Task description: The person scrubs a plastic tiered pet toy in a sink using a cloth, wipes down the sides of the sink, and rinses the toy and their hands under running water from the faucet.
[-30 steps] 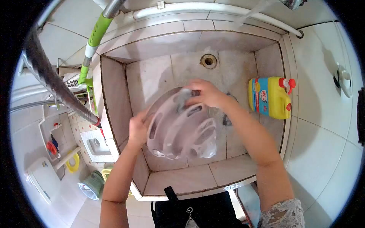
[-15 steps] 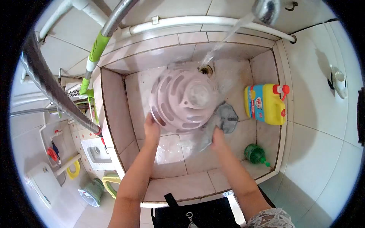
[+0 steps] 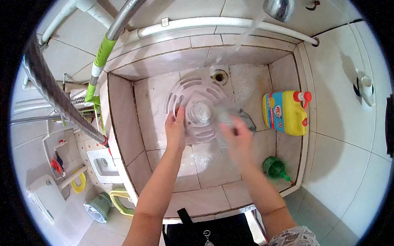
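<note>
A round, pale pink slotted plastic piece (image 3: pixel 200 111) with a raised circular middle sits low in the tiled sink. My left hand (image 3: pixel 175 129) grips it at its left side, the fingertips at the slots. My right hand (image 3: pixel 240 141) is smeared by motion at the piece's right side, with a grey cloth (image 3: pixel 247 119) in its grasp. Part of the cloth lies behind the fingers and is blurred. Water falls from the tap (image 3: pixel 280 9) toward the drain hole (image 3: pixel 220 76) behind the piece.
A yellow jug with a red cap (image 3: pixel 287 112) stands against the sink's right wall. Below it lies a green plastic bottle (image 3: pixel 275 167). A green-and-silver pole (image 3: pixel 104 51) leans at the left edge. A bucket (image 3: pixel 98 207) is on the floor at lower left.
The slotted piece now looks smaller and its drain-side edge has shifted, uncovering the drain hole. My left hand has moved up and inward on it. My right hand has moved slightly upward.
</note>
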`<action>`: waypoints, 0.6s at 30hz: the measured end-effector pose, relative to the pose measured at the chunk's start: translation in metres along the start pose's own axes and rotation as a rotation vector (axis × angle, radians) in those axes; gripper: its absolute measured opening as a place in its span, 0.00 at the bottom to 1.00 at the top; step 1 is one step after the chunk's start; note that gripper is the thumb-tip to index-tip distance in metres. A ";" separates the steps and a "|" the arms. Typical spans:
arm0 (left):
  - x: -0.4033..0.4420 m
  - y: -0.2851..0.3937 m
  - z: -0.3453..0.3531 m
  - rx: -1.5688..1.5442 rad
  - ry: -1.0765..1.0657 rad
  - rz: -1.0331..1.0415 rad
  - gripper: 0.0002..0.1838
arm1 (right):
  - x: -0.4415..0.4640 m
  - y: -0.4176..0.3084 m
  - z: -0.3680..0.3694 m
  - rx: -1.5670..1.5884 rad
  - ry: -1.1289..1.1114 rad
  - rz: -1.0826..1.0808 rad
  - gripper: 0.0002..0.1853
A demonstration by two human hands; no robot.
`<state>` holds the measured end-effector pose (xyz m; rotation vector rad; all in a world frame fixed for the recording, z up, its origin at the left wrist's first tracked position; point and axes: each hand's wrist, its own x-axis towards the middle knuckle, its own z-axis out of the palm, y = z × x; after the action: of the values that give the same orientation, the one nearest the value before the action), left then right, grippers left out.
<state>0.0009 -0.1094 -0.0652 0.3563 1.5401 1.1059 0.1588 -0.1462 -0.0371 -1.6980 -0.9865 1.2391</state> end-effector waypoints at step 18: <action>0.024 -0.032 0.006 0.316 0.248 0.736 0.18 | 0.149 0.014 0.040 -0.638 0.165 -0.614 0.18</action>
<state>0.0098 -0.1054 -0.1043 1.0999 1.8678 1.5015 0.1542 -0.0094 -0.1098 -1.7013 -1.7514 0.3897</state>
